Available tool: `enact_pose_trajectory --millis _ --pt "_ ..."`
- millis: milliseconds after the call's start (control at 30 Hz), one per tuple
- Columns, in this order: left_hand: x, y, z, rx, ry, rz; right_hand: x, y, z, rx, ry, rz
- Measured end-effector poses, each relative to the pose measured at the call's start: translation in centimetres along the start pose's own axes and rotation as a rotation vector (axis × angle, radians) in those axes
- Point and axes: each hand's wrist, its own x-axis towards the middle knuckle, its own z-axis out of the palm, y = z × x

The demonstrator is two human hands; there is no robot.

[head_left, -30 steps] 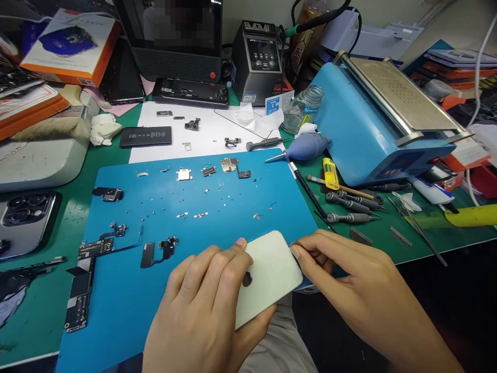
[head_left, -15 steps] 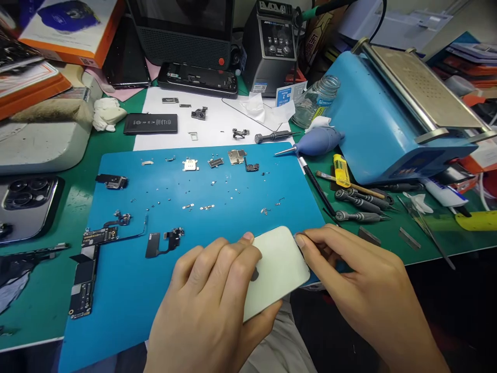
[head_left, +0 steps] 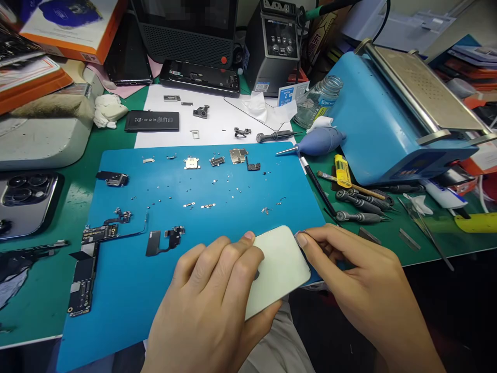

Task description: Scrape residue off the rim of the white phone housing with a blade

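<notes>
A white phone back housing (head_left: 279, 267) lies face down at the near edge of the blue work mat (head_left: 128, 300). My left hand (head_left: 209, 305) is wrapped over its left half, fingers curled on top and gripping it. My right hand (head_left: 361, 280) is pinched at the housing's right edge, with the thumb and forefinger tips against the rim; whether anything sits between them is hidden. Loose phone parts lie on the mat: a logic board (head_left: 83, 274), a flex cable (head_left: 165, 239), small metal shields (head_left: 237, 154) and several tiny screws.
A blue heating machine (head_left: 392, 109) stands at the right. Screwdrivers (head_left: 359, 207), a dust blower (head_left: 320, 141) and a glass bottle (head_left: 318, 103) lie near it. A battery (head_left: 152, 120) lies on white paper. A soldering station (head_left: 274, 46) is behind, another phone (head_left: 25, 202) at left.
The view has shifted slightly, so everything sits a little higher and further right in the picture. Both hands stay on the white housing in the same grip.
</notes>
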Motion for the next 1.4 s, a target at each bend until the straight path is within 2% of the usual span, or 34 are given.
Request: enact_pose_trajectory --millis 700,800,933,1133,1267,1400 --pt "-0.1 -0.4 -0.2 -0.004 -0.043 0.03 0.1 -0.3 1.1 0.031 0.073 0.074" --pt "-0.2 -0.5 -0.3 -0.021 -0.054 0.054 0.3 -0.3 0.9 0.048 0.057 0.077" --pt "-0.5 -0.3 -0.3 -0.044 -0.068 -0.02 0.3 -0.1 0.1 0.088 0.021 0.052" --pt "-1.0 0.0 0.1 0.027 -0.077 -0.024 -0.9 0.5 -0.6 0.154 0.012 0.039" --pt "-1.7 -0.4 0.8 0.097 -0.086 -0.009 -1.5 1.2 -0.8 0.157 -0.064 0.083" --pt "-2.5 -1.3 1.3 0.165 -0.111 -0.005 -1.1 1.7 -0.7 0.158 -0.062 0.085"
